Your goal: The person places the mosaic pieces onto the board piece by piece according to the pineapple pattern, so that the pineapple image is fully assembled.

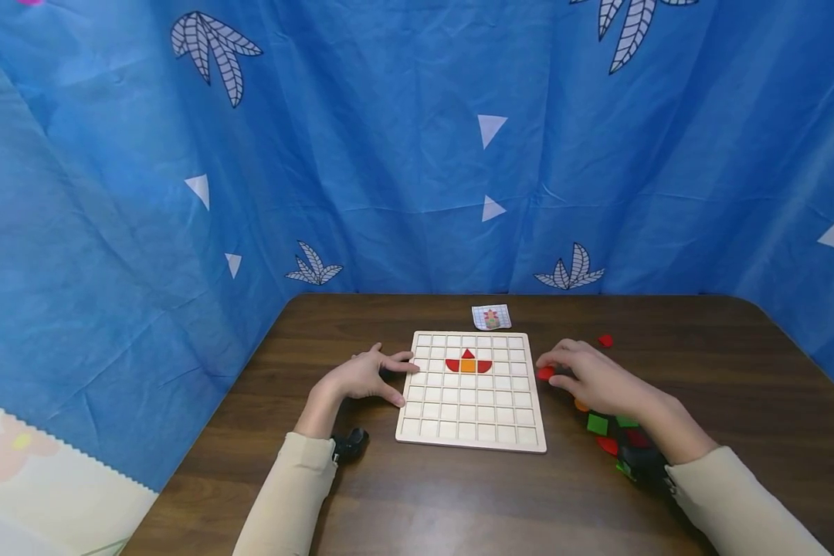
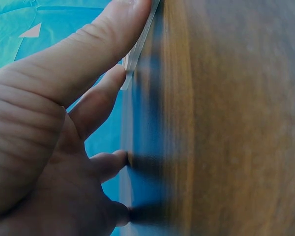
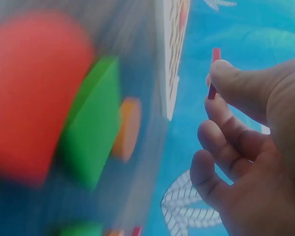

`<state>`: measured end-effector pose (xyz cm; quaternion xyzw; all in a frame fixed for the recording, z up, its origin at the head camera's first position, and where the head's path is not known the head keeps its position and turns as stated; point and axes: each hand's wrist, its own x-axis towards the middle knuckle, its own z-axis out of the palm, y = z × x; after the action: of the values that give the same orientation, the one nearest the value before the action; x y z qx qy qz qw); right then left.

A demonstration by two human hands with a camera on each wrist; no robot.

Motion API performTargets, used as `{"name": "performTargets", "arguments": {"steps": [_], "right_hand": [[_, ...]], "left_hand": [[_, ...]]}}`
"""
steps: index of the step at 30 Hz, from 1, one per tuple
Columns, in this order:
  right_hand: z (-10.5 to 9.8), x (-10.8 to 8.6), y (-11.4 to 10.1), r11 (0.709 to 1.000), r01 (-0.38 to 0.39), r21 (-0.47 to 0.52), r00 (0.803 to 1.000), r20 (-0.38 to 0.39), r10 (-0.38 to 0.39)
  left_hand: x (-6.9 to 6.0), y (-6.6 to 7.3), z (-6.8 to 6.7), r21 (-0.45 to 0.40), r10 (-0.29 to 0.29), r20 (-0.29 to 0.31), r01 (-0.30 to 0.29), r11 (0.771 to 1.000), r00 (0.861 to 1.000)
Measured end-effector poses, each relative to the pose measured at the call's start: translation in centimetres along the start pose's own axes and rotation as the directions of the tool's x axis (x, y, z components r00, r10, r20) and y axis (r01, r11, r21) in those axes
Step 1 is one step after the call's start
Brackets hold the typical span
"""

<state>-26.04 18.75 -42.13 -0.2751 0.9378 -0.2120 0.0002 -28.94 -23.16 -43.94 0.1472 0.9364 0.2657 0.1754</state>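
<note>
A pale gridded board (image 1: 459, 432) lies on the table in front of me. Set in its upper squares are an orange square (image 1: 468, 366), a small red triangle (image 1: 468, 354) above it, and a red curved piece (image 1: 452, 365) on either side. My left hand (image 1: 361, 377) spreads its fingers at the board's left edge, thumb and a finger touching the rim. Between thumb and fingertip, my right hand (image 1: 594, 378) pinches a thin red piece (image 3: 215, 55) just off the board's right edge. Its full outline is partly covered by the fingers.
Under and beside the right forearm lie loose pieces, among them a green square (image 1: 597, 424), an orange round piece (image 1: 581, 405) and a red curved piece (image 1: 608, 445). Farther back sits another red piece (image 1: 605, 340). A picture card (image 1: 491, 317) lies behind the board; a blue curtain (image 1: 417, 154) hangs beyond.
</note>
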Motion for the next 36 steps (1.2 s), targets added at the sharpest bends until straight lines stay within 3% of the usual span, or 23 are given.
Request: {"name": "performTargets", "arguments": {"steps": [7,14,24,36], "right_hand": [[1.1,2.0,-1.8,0.998,0.052,0.033,0.999,0.014,-0.052],[1.9,3.9,-3.9,0.997,0.046,0.062,0.998,0.047,-0.049],[3.5,6.7,-6.8,0.992,0.096,0.084,0.994,0.051,-0.100],[5.5,9.2,-8.2,0.983,0.126,0.136,0.987,0.085,-0.138]], "left_hand": [[0.0,0.0,0.1,-0.010,0.009,0.003,-0.009,1.000,1.000],[0.0,0.0,0.1,-0.002,0.010,0.001,-0.010,1.000,1.000],[0.0,0.0,0.1,0.007,-0.011,-0.005,0.011,1.000,1.000],[0.0,0.0,0.0,0.012,0.003,0.002,-0.003,1.000,1.000]]}}
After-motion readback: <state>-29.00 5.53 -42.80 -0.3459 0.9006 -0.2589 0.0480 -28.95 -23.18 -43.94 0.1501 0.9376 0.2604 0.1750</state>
